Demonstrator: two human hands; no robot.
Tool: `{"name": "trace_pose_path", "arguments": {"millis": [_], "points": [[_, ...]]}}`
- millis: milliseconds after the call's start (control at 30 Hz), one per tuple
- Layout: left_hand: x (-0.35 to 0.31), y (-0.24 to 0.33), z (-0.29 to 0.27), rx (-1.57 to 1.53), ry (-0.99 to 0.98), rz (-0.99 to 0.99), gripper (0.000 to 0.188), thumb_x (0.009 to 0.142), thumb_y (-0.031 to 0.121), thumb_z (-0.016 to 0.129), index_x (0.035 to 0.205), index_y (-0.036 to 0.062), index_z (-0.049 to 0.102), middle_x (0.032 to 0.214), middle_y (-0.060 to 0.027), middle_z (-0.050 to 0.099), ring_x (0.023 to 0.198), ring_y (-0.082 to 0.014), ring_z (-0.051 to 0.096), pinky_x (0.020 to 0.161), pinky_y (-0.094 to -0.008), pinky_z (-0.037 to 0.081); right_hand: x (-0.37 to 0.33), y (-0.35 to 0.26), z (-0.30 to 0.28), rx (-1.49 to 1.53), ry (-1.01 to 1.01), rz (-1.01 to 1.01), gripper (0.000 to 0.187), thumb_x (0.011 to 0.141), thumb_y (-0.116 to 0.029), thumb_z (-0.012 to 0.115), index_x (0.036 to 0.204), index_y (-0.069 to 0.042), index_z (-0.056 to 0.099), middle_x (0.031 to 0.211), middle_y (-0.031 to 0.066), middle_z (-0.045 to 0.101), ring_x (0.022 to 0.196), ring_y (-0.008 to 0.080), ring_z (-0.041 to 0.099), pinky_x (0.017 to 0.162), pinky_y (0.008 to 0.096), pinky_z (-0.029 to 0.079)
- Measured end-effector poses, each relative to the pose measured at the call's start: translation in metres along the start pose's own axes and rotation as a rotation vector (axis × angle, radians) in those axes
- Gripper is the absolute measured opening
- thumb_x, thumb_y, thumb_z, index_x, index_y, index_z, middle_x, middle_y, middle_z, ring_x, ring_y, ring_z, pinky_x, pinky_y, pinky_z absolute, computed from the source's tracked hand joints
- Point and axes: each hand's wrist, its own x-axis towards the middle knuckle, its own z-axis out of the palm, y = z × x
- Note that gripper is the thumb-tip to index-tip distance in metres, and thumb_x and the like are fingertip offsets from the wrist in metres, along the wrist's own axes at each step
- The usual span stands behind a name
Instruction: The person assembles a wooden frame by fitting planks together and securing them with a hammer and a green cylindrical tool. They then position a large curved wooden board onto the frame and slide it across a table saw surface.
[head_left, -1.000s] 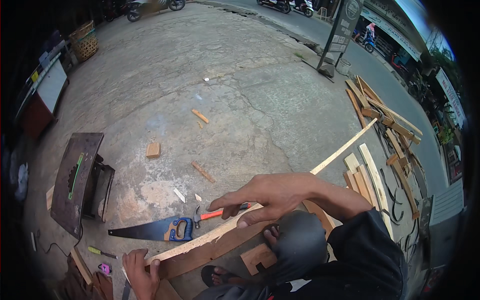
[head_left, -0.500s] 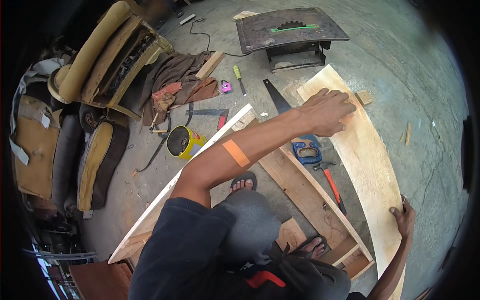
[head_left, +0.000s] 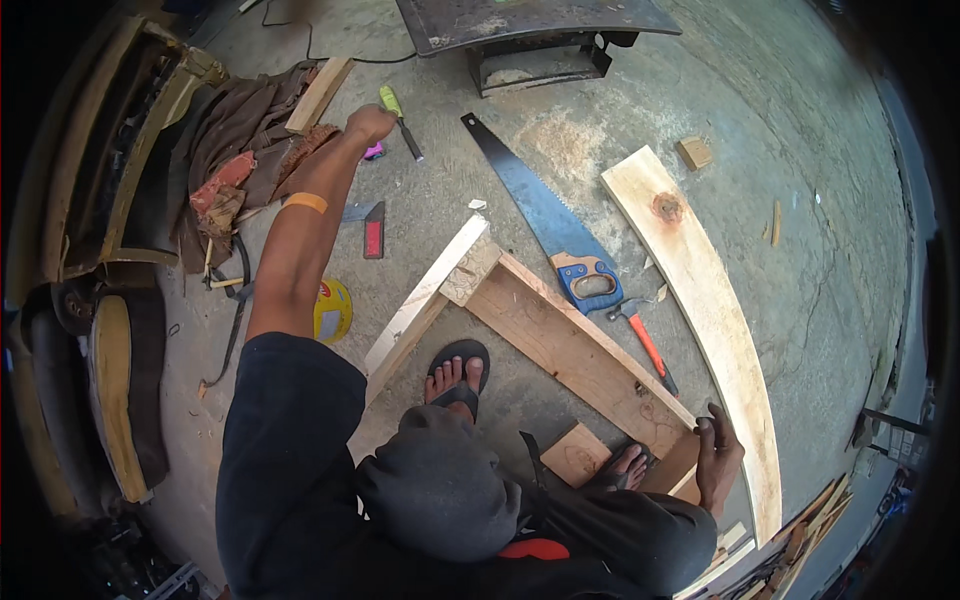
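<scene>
Left hand (head_left: 370, 124): stretched to the far left over the concrete floor (head_left: 800, 260), fingers curled shut at the handle of a green-handled screwdriver (head_left: 398, 118); whether they actually grip it cannot be told. Right hand (head_left: 718, 455): near right, fingers wrapped over the near end of a brown wooden plank frame (head_left: 570, 345). Blue-handled handsaw (head_left: 545, 220): flat on the floor, just beyond the frame. Orange-handled hammer (head_left: 642, 340): beside the saw handle. Long pale curved board (head_left: 700, 300): right of both. Yellow tape roll (head_left: 334, 310): under the left forearm.
</scene>
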Motion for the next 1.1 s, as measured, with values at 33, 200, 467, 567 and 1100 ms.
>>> {"name": "trace_pose_path", "arguments": {"millis": [33, 200, 467, 567, 1100], "points": [[0.02, -0.009, 0.028, 0.0, 0.035, 0.001, 0.055, 0.095, 0.042, 0.058, 0.119, -0.006, 0.067, 0.116, -0.0289, 0.07, 0.115, -0.0414, 0.066, 0.098, -0.045, 0.051, -0.015, -0.008, 0.005, -0.019, -0.017, 0.02, 0.037, 0.1, -0.018, 0.064, 0.13, 0.003, 0.064, 0.099, 0.0141, 0.075, 0.095, 0.0201, 0.071, 0.087, 0.0338, 0.054], [0.154, -0.09, 0.041, 0.047, 0.165, -0.225, 0.091, 0.084, 0.055, 0.072, 0.14, -0.0111, 0.044, 0.136, -0.0294, 0.059, 0.126, -0.0397, 0.06, 0.106, -0.0431, 0.047, -0.062, -0.025, 0.011, 0.361, 0.158, 0.354, 0.038, 0.103, -0.023, 0.059, 0.131, 0.004, 0.063, 0.098, 0.0115, 0.074, 0.088, 0.0177, 0.069, 0.081, 0.0326, 0.054], [0.203, -0.069, 0.088, -0.571, -0.2, -0.092, 0.048, 0.093, 0.021, 0.062, 0.131, -0.0066, 0.052, 0.122, -0.0131, 0.063, 0.097, -0.0248, 0.066, 0.081, -0.0362, 0.057, -0.147, 0.013, 0.089, 0.264, 0.051, 0.506, 0.037, 0.099, -0.02, 0.059, 0.127, 0.003, 0.065, 0.102, 0.0194, 0.075, 0.094, 0.0256, 0.074, 0.085, 0.038, 0.056], [0.163, -0.024, 0.086, -1.115, -0.283, -0.053, 0.037, 0.096, 0.021, 0.058, 0.122, -0.0046, 0.053, 0.111, -0.0101, 0.057, 0.089, -0.0216, 0.059, 0.081, -0.0346, 0.054, -0.085, -0.028, 0.079, 0.024, -0.052, 0.202, 0.032, 0.095, -0.019, 0.062, 0.125, -0.007, 0.069, 0.104, 0.0207, 0.074, 0.095, 0.0354, 0.073, 0.086, 0.0445, 0.056], [-0.282, 0.107, -0.102, -1.324, -0.353, 1.129, 0.011, 0.093, 0.012, 0.06, 0.098, 0.0073, 0.051, 0.08, -0.007, 0.049, 0.067, -0.0141, 0.043, 0.062, -0.0311, 0.038, 0.192, 0.049, 0.165, -0.224, -0.321, -0.057, 0.045, 0.078, -0.027, 0.08, 0.113, -0.005, 0.062, 0.113, 0.0203, 0.067, 0.106, 0.0389, 0.066, 0.089, 0.0494, 0.052]]}}
